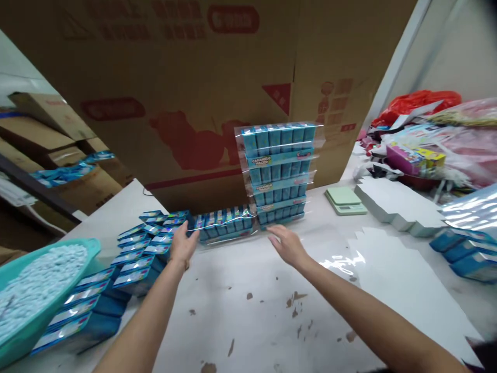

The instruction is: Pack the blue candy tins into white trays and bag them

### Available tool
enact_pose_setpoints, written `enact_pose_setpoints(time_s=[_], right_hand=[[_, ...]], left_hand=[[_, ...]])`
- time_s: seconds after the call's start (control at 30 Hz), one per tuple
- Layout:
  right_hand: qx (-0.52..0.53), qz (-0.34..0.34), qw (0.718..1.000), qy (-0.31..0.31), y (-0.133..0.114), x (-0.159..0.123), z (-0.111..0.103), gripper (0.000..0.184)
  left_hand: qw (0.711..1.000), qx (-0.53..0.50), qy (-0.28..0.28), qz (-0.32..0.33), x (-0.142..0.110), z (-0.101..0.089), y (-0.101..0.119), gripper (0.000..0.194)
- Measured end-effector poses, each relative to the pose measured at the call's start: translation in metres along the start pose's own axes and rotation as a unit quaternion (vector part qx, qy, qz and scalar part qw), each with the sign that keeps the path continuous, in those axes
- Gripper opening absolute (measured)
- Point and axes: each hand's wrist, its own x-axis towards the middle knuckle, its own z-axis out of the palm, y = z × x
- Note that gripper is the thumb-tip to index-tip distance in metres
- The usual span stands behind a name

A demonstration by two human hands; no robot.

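A clear-wrapped tray of small blue packs (225, 224) lies on the white table against the big carton. My left hand (183, 244) is at its left end, thumb and fingers apart; whether it touches the wrap I cannot tell. Right of that tray stands a stack of several similar wrapped trays (277, 171), lettered "Caramelo Macizo". Just in front of the stack, my right hand (288, 245) hovers with fingers stretched out and nothing in them. Rows of blue packs (134, 261) stand beside my left forearm.
A teal basin (87, 254) of pale blue pieces sits at the left. Behind everything rises a large cardboard carton (186, 67). To the right are a green scale (345, 201), white cut card sheets (404, 290), more blue packs (471, 254) and heaped plastic bags (462, 134).
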Motion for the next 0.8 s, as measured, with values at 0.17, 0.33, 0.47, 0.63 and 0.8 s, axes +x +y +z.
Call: enact_pose_setpoints(time_s=[0.17, 0.33, 0.47, 0.63, 0.8], right_hand=[[-0.165, 0.151, 0.954, -0.199, 0.052, -0.132, -0.005, 0.069], [-0.062, 0.105, 0.969, -0.214, -0.014, -0.175, 0.048, 0.076], [0.021, 0.026, 0.975, -0.221, -0.055, -0.18, 0.057, 0.066], [-0.045, 0.033, 0.987, -0.151, 0.013, -0.194, 0.007, 0.062], [-0.101, 0.019, 0.985, -0.139, 0.077, -0.194, -0.015, 0.039]], left_hand=[[0.985, -0.008, -0.149, 0.083, -0.131, 0.024, 0.006, 0.043], [0.96, 0.01, -0.243, 0.138, -0.237, 0.049, 0.025, 0.035], [0.962, 0.053, -0.226, 0.141, -0.272, 0.034, 0.018, 0.039], [0.974, 0.069, -0.181, 0.117, -0.296, -0.012, 0.002, 0.038], [0.976, 0.074, -0.17, 0.116, -0.311, -0.027, 0.002, 0.034]])
